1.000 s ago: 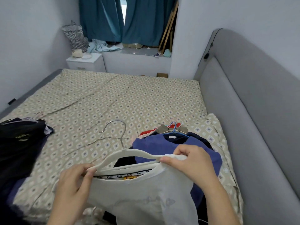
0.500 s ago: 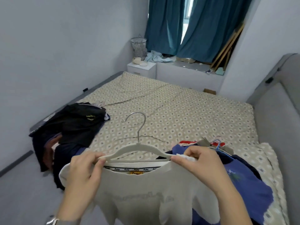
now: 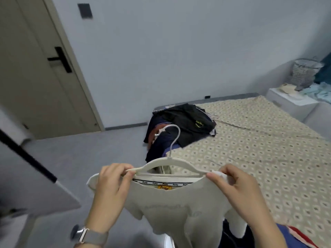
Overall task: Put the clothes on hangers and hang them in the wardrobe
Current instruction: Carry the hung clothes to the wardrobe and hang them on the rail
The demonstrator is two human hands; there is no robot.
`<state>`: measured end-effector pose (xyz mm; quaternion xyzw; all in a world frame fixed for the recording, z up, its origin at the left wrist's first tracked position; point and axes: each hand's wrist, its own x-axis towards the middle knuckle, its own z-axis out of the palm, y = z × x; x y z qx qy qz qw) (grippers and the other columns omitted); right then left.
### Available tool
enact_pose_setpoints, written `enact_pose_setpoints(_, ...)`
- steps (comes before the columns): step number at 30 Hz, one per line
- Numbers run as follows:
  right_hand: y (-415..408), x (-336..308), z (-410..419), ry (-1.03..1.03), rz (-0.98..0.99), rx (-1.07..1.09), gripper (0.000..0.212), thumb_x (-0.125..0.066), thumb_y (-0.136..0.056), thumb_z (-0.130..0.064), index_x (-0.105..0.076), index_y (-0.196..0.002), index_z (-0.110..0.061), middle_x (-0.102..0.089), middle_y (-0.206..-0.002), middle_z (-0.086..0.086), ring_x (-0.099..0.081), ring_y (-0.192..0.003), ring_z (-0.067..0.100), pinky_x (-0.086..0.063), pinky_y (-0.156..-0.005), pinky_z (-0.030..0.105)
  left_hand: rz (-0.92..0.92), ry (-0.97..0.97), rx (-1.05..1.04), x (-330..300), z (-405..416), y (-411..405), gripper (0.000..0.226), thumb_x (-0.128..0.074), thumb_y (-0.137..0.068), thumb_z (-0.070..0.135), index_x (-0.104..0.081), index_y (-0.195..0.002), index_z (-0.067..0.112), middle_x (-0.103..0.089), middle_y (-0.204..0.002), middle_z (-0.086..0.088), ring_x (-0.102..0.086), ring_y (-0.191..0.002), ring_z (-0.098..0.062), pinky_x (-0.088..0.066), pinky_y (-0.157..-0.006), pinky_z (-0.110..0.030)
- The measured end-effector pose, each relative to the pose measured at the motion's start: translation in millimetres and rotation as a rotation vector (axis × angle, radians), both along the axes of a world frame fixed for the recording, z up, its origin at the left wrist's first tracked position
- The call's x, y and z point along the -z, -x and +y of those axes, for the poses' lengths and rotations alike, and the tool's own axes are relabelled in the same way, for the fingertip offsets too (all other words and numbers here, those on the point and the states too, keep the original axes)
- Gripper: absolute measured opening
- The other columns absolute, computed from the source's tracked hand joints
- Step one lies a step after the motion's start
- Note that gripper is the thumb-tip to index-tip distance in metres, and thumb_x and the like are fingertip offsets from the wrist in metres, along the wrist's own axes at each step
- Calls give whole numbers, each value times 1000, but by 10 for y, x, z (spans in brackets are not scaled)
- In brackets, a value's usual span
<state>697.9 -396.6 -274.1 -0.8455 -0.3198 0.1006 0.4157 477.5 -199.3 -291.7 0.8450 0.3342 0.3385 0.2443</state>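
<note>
A white T-shirt (image 3: 179, 208) is already on a white hanger (image 3: 166, 162), both ends gripped by the left hand (image 3: 112, 187) and right hand (image 3: 238, 190). Hanging is judged still to be done; dark clothes (image 3: 182, 126) are heaped on the bed (image 3: 268, 149) at 12 o'clock.

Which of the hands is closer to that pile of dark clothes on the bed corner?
Left. The left hand grips the hanger end just below the dark clothes pile; the right hand grips the other end, farther to the right.

A bed (image 3: 259, 149) with a beige diamond-patterned cover stood on the grey floor (image 3: 98, 149). A heap of dark clothes (image 3: 184, 126) lay at its corner, spilling over the edge toward the floor.
</note>
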Motion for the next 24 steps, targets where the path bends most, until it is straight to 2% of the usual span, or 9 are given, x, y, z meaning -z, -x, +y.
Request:
enact_pose_setpoints(2,44,38,182,-1,10,-100,35,-73,-75,-52,-62,-68,-19,-59,-61,-3,-54,-64,12,-43,-61,33,3,9,-117,31,-49,220,15,-44,-87,43,-53,-75,42,-60,-80,20,-48,-85,-2,-29,-77,-8)
enact_pose_setpoints(6,225,113,535,-12,13,-312,31,-74,-76,-48,-62,-67,-20,-58,-60,-7,-52,-62,10,-36,-54,21,21,23,-321,66,-158,673,12,-51,-86,32,-55,-77,39,-59,-79,19,-44,-79,-7,-27,-79,-3)
enact_pose_setpoints(13,697,112,1181,25,-18,-596,33,-66,-79,-56,-56,-66,-28,-56,-61,-9,-52,-62,9,-35,-57,30,-3,55,-562,13,-220,1436,28,-41,-82,50,-62,-80,32,-62,-82,16,-50,-85,-13,-31,-76,-14)
enact_pose_setpoints(20,1334,-27,1977,11,-29,-753,31,-68,-80,-52,-60,-70,-24,-58,-65,-4,-52,-65,8,-34,-56,24,-66,13,-755,-100,124,2062,28,-41,-81,50,-62,-78,33,-59,-78,19,-43,-80,-8,-32,-73,-22)
enact_pose_setpoints(24,1712,2,2493,32,-21,-806,30,-70,-80,-50,-56,-65,-28,-56,-57,-8,-52,-61,3,-37,-54,18,-55,38,-790,-14,528,2477,37,-39,-80,53,-67,-80,29,-61,-80,16,-41,-78,-2,-32,-72,-17)
